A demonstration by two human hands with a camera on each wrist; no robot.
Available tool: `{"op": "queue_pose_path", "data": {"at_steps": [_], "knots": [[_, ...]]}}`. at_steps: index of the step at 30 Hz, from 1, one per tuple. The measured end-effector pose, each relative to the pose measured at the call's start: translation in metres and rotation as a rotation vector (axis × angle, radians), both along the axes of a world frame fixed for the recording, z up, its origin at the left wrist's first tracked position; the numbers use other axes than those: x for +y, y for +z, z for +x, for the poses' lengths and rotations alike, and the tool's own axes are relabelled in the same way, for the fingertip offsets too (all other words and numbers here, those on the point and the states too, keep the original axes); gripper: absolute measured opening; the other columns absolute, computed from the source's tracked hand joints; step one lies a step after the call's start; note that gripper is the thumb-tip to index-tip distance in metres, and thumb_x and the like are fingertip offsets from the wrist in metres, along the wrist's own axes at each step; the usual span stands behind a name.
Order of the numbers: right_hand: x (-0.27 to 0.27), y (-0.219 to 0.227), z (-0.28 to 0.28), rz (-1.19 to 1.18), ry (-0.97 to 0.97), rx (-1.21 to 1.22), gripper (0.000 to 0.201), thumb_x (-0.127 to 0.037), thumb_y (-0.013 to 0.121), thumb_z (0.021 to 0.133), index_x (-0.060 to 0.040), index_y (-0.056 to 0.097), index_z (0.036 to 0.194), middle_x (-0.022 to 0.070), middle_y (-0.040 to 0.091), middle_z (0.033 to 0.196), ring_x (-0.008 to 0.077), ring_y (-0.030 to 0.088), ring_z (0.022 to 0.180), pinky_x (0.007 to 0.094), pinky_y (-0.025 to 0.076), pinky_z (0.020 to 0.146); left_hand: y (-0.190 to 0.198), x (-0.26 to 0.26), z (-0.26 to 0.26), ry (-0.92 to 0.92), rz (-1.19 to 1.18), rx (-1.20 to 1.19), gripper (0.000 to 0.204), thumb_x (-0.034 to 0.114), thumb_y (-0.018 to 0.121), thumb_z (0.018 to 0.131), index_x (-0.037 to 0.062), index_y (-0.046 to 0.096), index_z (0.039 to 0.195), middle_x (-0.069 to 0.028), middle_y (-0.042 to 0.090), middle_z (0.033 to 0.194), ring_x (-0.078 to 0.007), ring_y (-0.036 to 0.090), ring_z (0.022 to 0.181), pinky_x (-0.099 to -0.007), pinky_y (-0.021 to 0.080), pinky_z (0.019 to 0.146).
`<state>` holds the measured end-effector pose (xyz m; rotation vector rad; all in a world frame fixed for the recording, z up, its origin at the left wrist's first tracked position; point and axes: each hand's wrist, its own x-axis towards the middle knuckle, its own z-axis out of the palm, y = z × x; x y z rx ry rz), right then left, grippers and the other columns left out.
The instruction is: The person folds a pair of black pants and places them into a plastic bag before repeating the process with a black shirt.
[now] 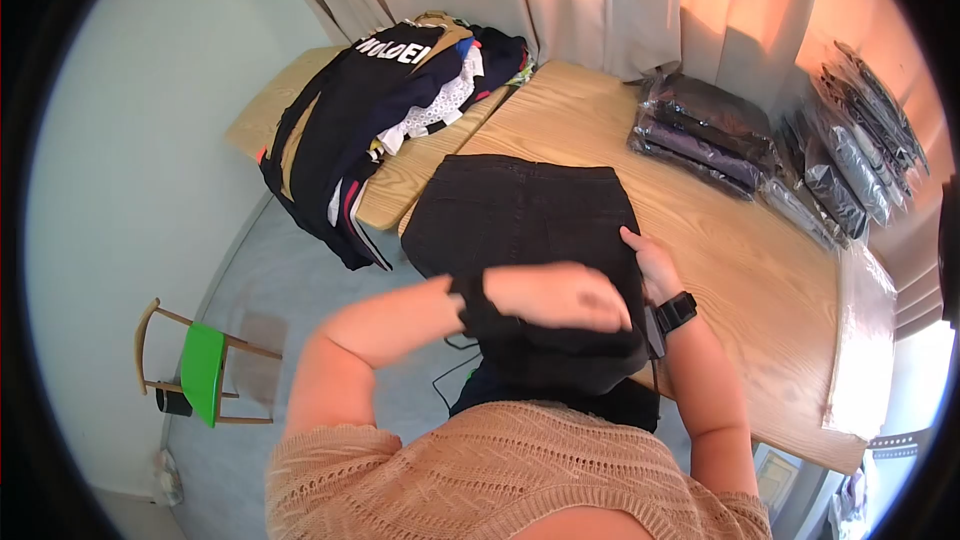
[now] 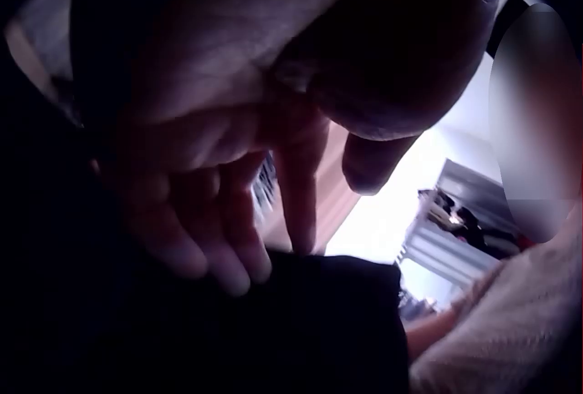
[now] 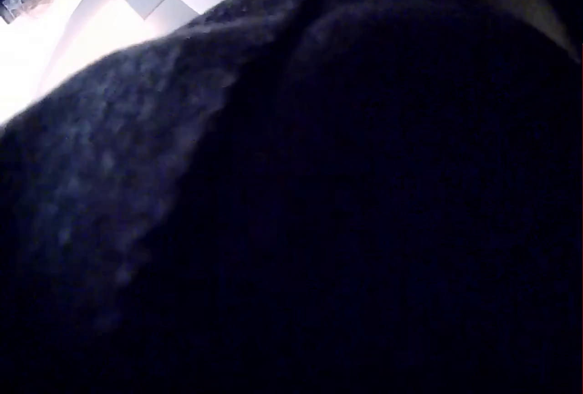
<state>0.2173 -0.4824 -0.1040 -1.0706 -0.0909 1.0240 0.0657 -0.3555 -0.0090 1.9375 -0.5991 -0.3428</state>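
Dark black trousers lie on the wooden table with the waistband at the far side; their near part hangs over the table's front edge by the person's body. Blurred in the head view, the left hand is over the lower part of the trousers. The left wrist view shows this hand with loosely extended fingers, their tips at dark cloth. The right hand grips the right edge of the trousers, thumb on top, other fingers mostly hidden. Dark fabric fills most of the right wrist view, hiding that hand.
A pile of clothes lies at the back left. Bagged garments and more upright packages stand at the back right. Clear plastic bags lie on the right edge. A green chair stands on the floor at left.
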Motion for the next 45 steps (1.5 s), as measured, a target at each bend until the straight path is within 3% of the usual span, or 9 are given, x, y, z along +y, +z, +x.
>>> {"op": "queue_pose_path", "data": {"at_steps": [5,7,10,17,23,35,43,44,45], "knots": [[0.0,0.008,-0.003,-0.024,-0.037,-0.01,0.03,-0.017,0.047,0.094,0.0029,0.048,0.116,0.0164,0.057,0.11,0.0268,0.057,0.097,0.0389,0.048,0.085,-0.033,0.144,0.02,1.092,0.0,-0.088,0.03,0.015,0.059,0.084,-0.0039,0.058,0.107,-0.0109,0.062,0.1,-0.0178,0.057,0.093,-0.0289,0.044,0.083],[0.001,0.005,0.0,-0.02,-0.02,-0.013,0.029,-0.016,0.047,0.094,0.0027,0.048,0.116,0.0166,0.057,0.111,0.0269,0.057,0.099,0.0393,0.047,0.087,-0.057,0.192,0.008,1.448,0.37,-0.166,0.036,0.016,0.063,0.081,-0.0061,0.055,0.109,-0.0133,0.061,0.102,-0.0191,0.058,0.092,-0.0293,0.045,0.082],[0.001,0.005,0.001,-0.022,0.003,0.0,0.029,-0.016,0.047,0.093,0.0024,0.048,0.116,0.0167,0.056,0.113,0.0269,0.056,0.1,0.0395,0.047,0.088,-0.136,0.278,0.007,1.501,0.11,0.041,0.034,0.013,0.065,0.078,-0.0087,0.058,0.103,-0.0145,0.064,0.095,-0.021,0.061,0.085,-0.0316,0.047,0.076],[-0.002,-0.005,0.017,0.035,0.14,-0.037,0.032,-0.017,0.051,0.091,-0.0003,0.048,0.118,0.0124,0.056,0.115,0.0236,0.056,0.102,0.0364,0.046,0.09,-0.071,0.218,-0.014,1.39,-0.251,0.266,0.038,0.012,0.065,0.08,-0.0066,0.054,0.111,-0.0127,0.062,0.103,-0.0202,0.06,0.089,-0.0314,0.047,0.076],[0.01,0.038,0.005,0.033,0.276,-0.289,0.037,-0.016,0.054,0.09,-0.001,0.047,0.124,0.0093,0.055,0.12,0.0197,0.055,0.106,0.0335,0.045,0.091,-0.019,0.19,-0.055,1.201,-0.522,-0.059,0.032,0.013,0.058,0.086,-0.0061,0.053,0.111,-0.0099,0.061,0.103,-0.0185,0.058,0.093,-0.0295,0.045,0.082],[0.109,0.214,-0.088,0.529,0.377,-0.794,0.026,-0.01,0.053,0.09,0.0013,0.055,0.113,0.0069,0.062,0.107,0.0148,0.057,0.1,0.0282,0.044,0.09,0.175,0.163,-0.283,1.49,-0.252,-1.01,0.039,0.009,0.057,0.088,0.0003,0.045,0.124,-0.0043,0.051,0.12,-0.0116,0.047,0.11,-0.0236,0.034,0.096],[0.17,0.264,-0.164,0.722,0.578,-0.848,0.025,-0.011,0.055,0.09,0.0009,0.055,0.112,0.0057,0.062,0.107,0.0111,0.059,0.098,0.0222,0.046,0.087,0.245,0.167,-0.411,1.639,-0.226,-1.171,0.024,0.004,0.051,0.091,-0.0006,0.054,0.114,-0.0036,0.061,0.104,-0.0073,0.057,0.093,-0.015,0.043,0.07],[0.172,0.259,-0.166,0.714,0.6,-0.851,0.025,-0.011,0.055,0.09,0.0009,0.055,0.112,0.0057,0.062,0.107,0.0111,0.059,0.098,0.0222,0.046,0.087,0.232,0.181,-0.435,1.725,0.343,-1.09,0.023,0.004,0.051,0.091,-0.0006,0.053,0.114,-0.004,0.06,0.106,-0.0067,0.056,0.093,-0.0145,0.043,0.067],[0.174,0.253,-0.173,0.673,0.573,-0.865,0.025,-0.009,0.054,0.088,0.0017,0.055,0.111,0.0066,0.062,0.106,0.013,0.058,0.097,0.0242,0.045,0.087,0.229,0.173,-0.43,1.731,0.36,-1.096,0.023,0.004,0.051,0.091,-0.0006,0.053,0.114,-0.004,0.06,0.106,-0.0067,0.056,0.093,-0.0145,0.043,0.067]]}}
